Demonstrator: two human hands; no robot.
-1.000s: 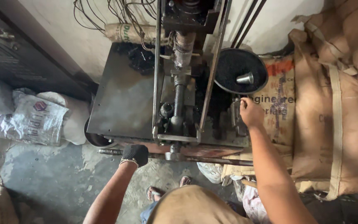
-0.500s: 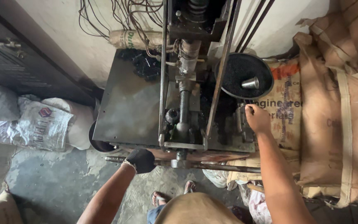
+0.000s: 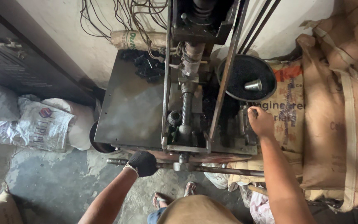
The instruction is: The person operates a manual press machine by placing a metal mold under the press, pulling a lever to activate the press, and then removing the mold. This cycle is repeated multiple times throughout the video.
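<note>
My gloved left hand (image 3: 142,163) clenched around a rusty horizontal steel bar (image 3: 212,169), my bare right hand (image 3: 261,122) gripping a grimy black machine part (image 3: 244,122) beneath it

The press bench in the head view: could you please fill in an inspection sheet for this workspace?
Surface: grey metal machine table, black granules at its rear.
Job's things: horizontal bar across the front; vertical screw press; round black tray holding a metal cone.
Clutter: white sacks on the floor at the left.
Fingers: gloved left hand grips the bar; bare right hand on machine parts.
Cables: tangled wires on the wall.
Surroundings: brown sacks on the right.
</note>
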